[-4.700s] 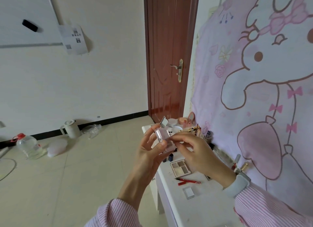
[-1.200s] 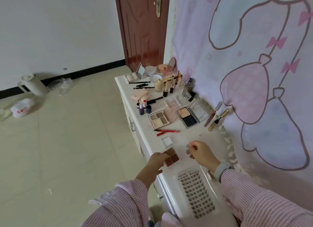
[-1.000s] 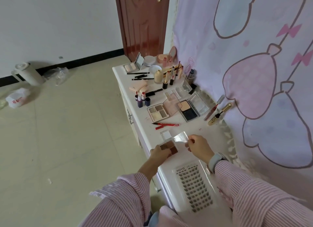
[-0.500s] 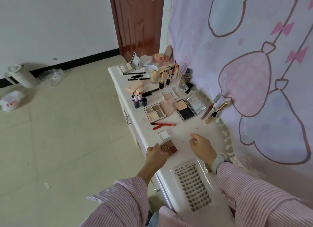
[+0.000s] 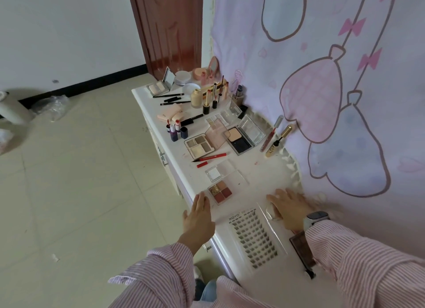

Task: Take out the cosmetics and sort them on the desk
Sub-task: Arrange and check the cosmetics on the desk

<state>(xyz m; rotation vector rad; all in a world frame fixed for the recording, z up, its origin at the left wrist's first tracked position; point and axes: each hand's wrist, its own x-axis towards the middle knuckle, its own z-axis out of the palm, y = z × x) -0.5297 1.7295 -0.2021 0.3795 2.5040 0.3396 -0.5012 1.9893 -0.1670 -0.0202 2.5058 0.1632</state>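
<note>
A brown four-pan eyeshadow palette (image 5: 220,192) lies open near the front edge of the white desk (image 5: 264,170), its clear lid (image 5: 234,178) flat behind it. My left hand (image 5: 199,215) hovers at the desk edge just left of the palette, fingers straight and holding nothing. My right hand (image 5: 287,206) rests palm down on the desk to the palette's right, fingers spread, beside the false-lash tray (image 5: 253,236). A small white pan case (image 5: 212,173) sits behind the palette. Further back lie a red liner pen (image 5: 211,157), a neutral palette (image 5: 199,145) and a powder compact (image 5: 239,138).
Lipsticks (image 5: 176,130), a foundation bottle (image 5: 196,98), mascara (image 5: 279,140) and several more cosmetics crowd the far half of the desk. A dark case (image 5: 301,250) lies under my right forearm. A pink cartoon cloth (image 5: 322,78) covers the wall on the right; a door (image 5: 167,27) stands behind.
Both hands held the brown palette and its clear lid a second ago. They have let go: the left drew back to the desk edge, the right moved to the right and lies flat.
</note>
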